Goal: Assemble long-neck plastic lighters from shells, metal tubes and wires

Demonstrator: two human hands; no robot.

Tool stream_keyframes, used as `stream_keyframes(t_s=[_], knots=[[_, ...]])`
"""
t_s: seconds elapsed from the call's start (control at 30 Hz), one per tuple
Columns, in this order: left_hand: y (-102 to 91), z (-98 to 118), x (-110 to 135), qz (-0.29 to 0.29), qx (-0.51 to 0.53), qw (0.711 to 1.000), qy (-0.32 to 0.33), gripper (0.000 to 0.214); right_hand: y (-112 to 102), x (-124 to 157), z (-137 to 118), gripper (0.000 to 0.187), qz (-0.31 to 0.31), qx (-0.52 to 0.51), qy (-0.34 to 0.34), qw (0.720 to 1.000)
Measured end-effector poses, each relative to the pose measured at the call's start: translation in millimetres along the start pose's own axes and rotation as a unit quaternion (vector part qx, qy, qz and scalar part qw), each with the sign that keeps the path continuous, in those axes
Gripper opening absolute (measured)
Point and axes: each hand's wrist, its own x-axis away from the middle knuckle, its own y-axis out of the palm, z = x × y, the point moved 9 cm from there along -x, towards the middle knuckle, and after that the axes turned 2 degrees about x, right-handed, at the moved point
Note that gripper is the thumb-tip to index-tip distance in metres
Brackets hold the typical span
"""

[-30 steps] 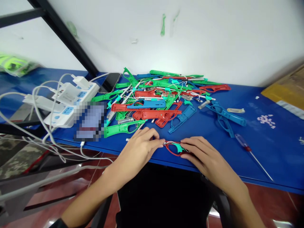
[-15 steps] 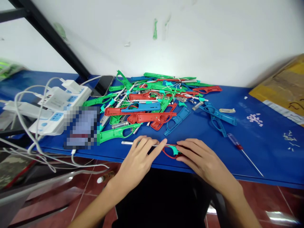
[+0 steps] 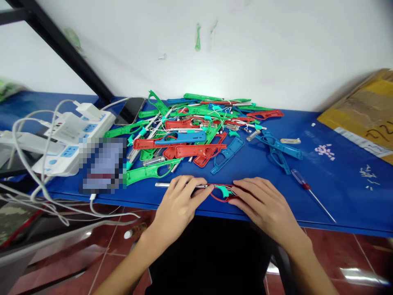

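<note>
A red stick lighter body [image 3: 218,199] lies at the front edge of the blue table, with a teal trigger [image 3: 225,191] set in its loop and thin wires beside it. Its silver metal tube [image 3: 161,185] points left. My left hand [image 3: 179,200] is closed over the tube, fingertips and thumb where it meets the red body. Over the lighter's handle end, my right hand [image 3: 260,200] is closed, fingers on the far side and thumb on the near side. That end is mostly hidden under the fingers.
Behind my hands lies a pile of lighter parts, including a green casing half [image 3: 150,172] and a blue casing half [image 3: 229,153]. A screwdriver [image 3: 305,185], small pink pieces [image 3: 325,151] and a cardboard box [image 3: 362,112] are right. At left are a power strip [image 3: 73,153] and phones [image 3: 102,166].
My left index finger has come down from its raised position onto the lighter's tube end. The right hand keeps its hold with slightly shifted fingers. The view has moved slightly.
</note>
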Motion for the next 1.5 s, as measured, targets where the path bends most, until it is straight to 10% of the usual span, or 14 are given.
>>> stream_keyframes(t_s=[1.5], knots=[[0.8,-1.9,-0.7,-0.004,0.007,1.0,-0.021,0.053,13.8,3.4,3.4,0.03,-0.039,0.013,-0.009,0.999]])
